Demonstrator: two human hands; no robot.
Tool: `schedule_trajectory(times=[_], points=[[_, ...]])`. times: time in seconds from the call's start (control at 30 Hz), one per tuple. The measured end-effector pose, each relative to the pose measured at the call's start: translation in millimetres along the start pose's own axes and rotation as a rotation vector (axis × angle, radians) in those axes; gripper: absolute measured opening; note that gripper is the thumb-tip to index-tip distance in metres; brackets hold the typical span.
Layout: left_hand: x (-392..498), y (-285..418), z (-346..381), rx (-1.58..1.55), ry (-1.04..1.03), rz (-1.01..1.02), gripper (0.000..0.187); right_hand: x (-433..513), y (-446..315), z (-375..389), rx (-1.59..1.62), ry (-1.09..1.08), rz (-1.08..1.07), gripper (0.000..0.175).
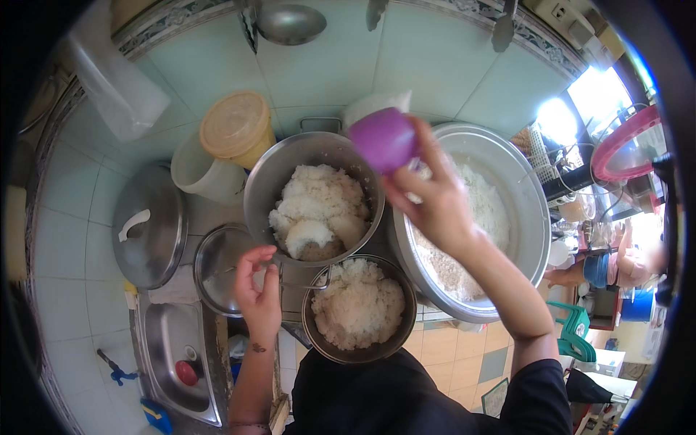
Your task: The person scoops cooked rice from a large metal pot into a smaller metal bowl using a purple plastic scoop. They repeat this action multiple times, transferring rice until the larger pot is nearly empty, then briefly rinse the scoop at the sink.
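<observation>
My right hand (435, 190) grips a purple plastic cup (384, 140), slightly blurred, above the gap between two pots. My left hand (260, 288) is beside the near rim of a deep steel pot (261, 217) holding white rice (321, 201); its fingers are curled apart, and whether they touch the rim is unclear. Nearest my body, a smaller pot (408, 326) is heaped with cooked rice (359, 307). On the right stands a large aluminium pot (530, 217) with more rice (492, 212), partly hidden by my right arm. The inside of the cup cannot be seen.
Left of the pots are a domed metal lid (152, 234), a round lid (220, 272), a white plastic container (198, 174) and a yellow lidded tub (239, 130). A steel sink (174, 331) holds a red item (186, 373). Utensils hang on the tiled wall. Another person (625, 263) is far right.
</observation>
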State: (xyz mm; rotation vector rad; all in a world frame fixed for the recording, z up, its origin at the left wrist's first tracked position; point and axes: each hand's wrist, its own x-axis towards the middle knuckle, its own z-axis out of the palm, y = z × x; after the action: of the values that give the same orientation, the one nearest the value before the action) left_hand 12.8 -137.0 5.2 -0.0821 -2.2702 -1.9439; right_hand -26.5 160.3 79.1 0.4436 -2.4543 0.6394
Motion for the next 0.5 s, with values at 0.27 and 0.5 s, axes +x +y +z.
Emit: schedule_trajectory(times=[0.27, 0.5], points=[[-1.9, 17.1, 53.8, 0.101, -0.429, 0.027, 0.034, -71.1, 66.0, -69.0, 0.039, -0.520, 0.784, 0.020], [-33.5, 20.0, 136.0, 0.469, -0.678, 0.240, 0.107, -135.1, 70.2, -27.2, 0.083, -0.602, 0.437, 0.025]])
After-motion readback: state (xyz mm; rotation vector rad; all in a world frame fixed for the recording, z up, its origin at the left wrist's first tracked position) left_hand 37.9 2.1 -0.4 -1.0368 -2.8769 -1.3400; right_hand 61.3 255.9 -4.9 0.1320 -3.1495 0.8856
